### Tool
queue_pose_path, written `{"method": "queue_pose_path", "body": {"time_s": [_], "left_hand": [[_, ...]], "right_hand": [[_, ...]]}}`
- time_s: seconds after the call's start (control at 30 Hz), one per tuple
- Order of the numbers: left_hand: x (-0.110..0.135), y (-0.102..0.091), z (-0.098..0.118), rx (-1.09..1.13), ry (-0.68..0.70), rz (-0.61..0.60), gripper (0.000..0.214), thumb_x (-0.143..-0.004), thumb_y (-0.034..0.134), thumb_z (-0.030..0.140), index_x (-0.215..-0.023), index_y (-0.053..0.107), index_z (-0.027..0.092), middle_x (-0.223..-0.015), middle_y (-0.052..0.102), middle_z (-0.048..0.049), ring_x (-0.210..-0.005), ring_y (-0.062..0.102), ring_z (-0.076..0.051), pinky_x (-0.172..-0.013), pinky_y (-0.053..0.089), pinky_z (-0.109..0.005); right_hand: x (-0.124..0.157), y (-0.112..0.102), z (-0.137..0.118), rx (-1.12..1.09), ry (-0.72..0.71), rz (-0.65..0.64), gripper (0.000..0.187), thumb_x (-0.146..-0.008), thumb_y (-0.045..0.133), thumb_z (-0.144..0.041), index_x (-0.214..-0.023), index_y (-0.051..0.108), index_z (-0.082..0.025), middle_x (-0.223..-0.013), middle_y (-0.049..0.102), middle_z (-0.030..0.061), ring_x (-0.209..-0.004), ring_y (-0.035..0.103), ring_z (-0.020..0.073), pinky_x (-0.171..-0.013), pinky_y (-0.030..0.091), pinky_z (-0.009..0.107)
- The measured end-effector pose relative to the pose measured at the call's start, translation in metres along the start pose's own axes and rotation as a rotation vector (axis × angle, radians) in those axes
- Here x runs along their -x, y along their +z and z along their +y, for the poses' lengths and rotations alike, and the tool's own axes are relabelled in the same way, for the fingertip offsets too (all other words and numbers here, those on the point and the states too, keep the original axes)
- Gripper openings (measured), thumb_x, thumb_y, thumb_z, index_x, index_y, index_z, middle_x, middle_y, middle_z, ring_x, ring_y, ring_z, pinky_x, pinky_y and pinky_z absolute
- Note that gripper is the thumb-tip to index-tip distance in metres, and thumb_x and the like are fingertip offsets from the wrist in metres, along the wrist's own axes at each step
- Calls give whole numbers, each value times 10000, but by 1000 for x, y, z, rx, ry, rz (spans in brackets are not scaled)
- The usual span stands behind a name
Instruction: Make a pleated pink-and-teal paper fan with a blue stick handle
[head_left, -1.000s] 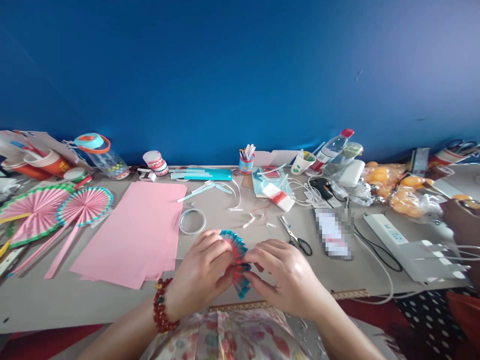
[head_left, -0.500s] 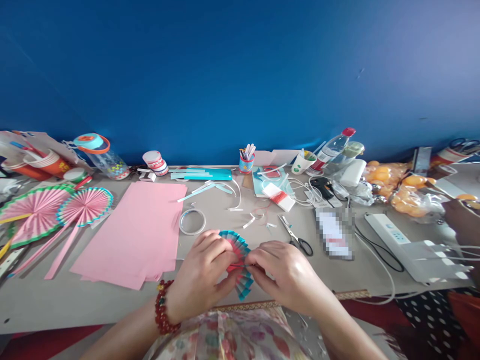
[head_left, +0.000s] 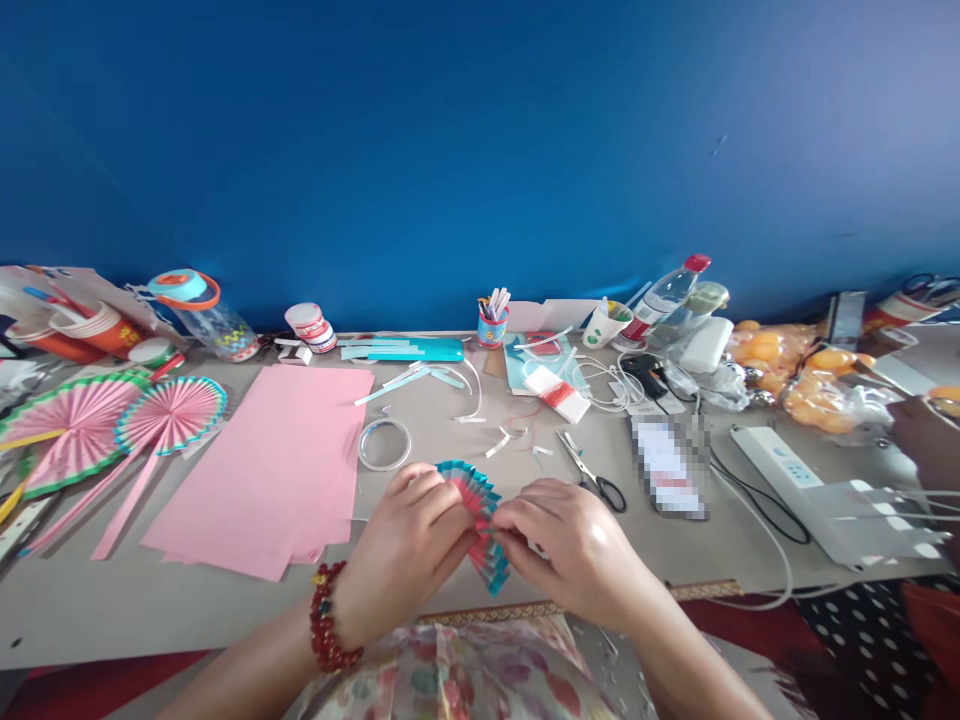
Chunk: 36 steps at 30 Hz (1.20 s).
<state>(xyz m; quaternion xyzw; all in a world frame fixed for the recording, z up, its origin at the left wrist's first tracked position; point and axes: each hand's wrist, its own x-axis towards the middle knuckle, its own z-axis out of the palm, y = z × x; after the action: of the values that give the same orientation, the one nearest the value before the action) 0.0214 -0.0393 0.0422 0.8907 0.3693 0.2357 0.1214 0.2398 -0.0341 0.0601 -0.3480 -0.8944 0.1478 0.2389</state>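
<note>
A small pleated paper fan, pink with a teal edge, is held between both hands just above the table's near edge. My left hand, with a red bead bracelet at the wrist, pinches the fan's middle from the left. My right hand pinches the same spot from the right, fingers curled. The folds spread out above and below the pinch. Part of the fan is hidden behind my fingers.
A stack of pink paper lies to the left, with two finished pink fans beyond it. A tape ring, scissors, a phone, a power strip, bottles and cups line the grey table. Another person's hand shows at the far right.
The fan has opened out a little more between my fingers and its lower folds have shifted slightly right. Both hands stay pinched at its middle.
</note>
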Motion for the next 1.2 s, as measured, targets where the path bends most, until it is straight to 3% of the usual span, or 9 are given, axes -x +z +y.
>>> {"method": "queue_pose_path", "body": {"time_s": [0.17, 0.33, 0.63, 0.77, 0.9, 1.0, 1.07, 1.13, 1.2], "left_hand": [[1, -1, -1, -57, 13, -38, 173, -951, 483, 129, -811, 575, 174, -794, 558, -20, -781, 484, -190, -801, 420, -389], [3, 3, -2, -159, 61, 4, 188, -907, 475, 51, -813, 583, 171, -790, 559, -24, -781, 487, -195, -884, 421, -432], [3, 2, -5, -43, -21, 23, 194, -947, 445, 93, -845, 588, 176, -798, 574, -30, -781, 496, -194, -794, 435, -381], [9, 6, -8, 27, -23, 149, 169, -941, 458, 97, -885, 590, 188, -823, 610, -34, -806, 525, -191, -841, 434, -385], [23, 12, -16, 267, -248, 385, 126, -939, 566, 238, -831, 603, 185, -771, 624, -33, -732, 561, -162, -691, 433, -295], [31, 21, -20, 651, -425, 235, 392, -1000, 460, 356, -685, 605, 173, -617, 584, -13, -551, 512, -116, -564, 374, -260], [31, 31, -18, 1026, -509, 119, 398, -966, 495, 504, -853, 668, 163, -718, 656, -40, -510, 501, -100, -524, 361, -253], [28, 41, -14, 1368, -588, 111, 452, -875, 599, 603, -971, 646, 163, -739, 659, -41, -532, 501, -98, -534, 369, -245], [22, 49, -9, 1665, -720, 159, 426, -836, 665, 591, -878, 614, 170, -695, 611, -7, -555, 488, -82, -524, 352, -216]], "right_hand": [[-1, 1, 0, -11, 13, 24, 120, -906, 507, -143, -862, 597, -208, -667, 605, -11, -601, 526, 131, -644, 375, 263], [-2, 0, 1, 9, 60, -7, 77, -907, 542, -172, -882, 608, -201, -670, 596, -11, -606, 534, 129, -630, 375, 258], [2, 2, 7, -32, 21, 41, 151, -979, 467, -185, -912, 602, -195, -704, 636, 12, -630, 574, 133, -623, 403, 255], [1, 0, 7, -60, -6, 104, 138, -982, 471, -184, -947, 604, -198, -741, 662, 24, -655, 592, 142, -612, 422, 259], [3, -6, 9, -93, -24, 214, 119, -950, 516, -138, -991, 608, -202, -770, 674, 28, -669, 591, 145, -619, 444, 263], [4, -10, 10, -119, -42, 245, 137, -929, 535, -112, -998, 614, -201, -755, 669, 30, -670, 593, 149, -628, 461, 268], [3, -10, 10, -138, -53, 249, 142, -926, 537, -116, -995, 623, -206, -754, 672, 31, -673, 603, 152, -629, 473, 268], [1, -8, 10, -155, -57, 254, 148, -925, 536, -121, -994, 629, -212, -761, 678, 32, -682, 616, 155, -637, 487, 271], [0, -6, 10, -177, -64, 260, 153, -922, 538, -120, -991, 633, -218, -771, 684, 33, -696, 632, 157, -654, 502, 277]]}}
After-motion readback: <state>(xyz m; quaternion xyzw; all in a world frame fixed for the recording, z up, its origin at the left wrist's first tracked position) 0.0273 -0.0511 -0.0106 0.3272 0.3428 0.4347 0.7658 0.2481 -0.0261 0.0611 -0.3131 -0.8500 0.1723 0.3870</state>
